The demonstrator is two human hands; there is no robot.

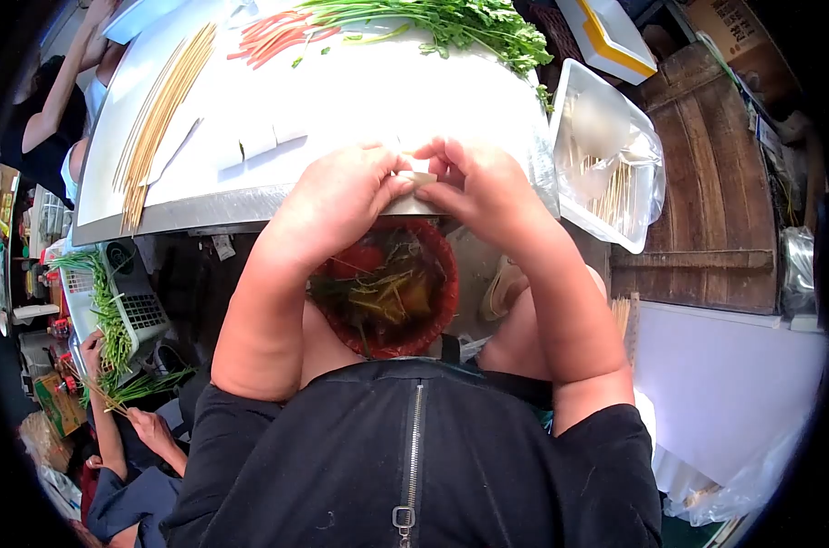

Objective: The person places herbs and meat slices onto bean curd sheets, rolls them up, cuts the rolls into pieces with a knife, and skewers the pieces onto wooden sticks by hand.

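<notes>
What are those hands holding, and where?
A small pale piece, pinched at opposite sides by the left hand and right hand; exactly what is unclear.

This looks like a food-preparation workroom, possibly a shop's back kitchen: long bamboo skewers, red strips and leafy green herbs lie on the metal-edged tabletop, with more skewers in a white plastic tub beside it. A red basin of plant scraps stands below, and at left another person is near a plastic basket and bundled green stalks
</notes>
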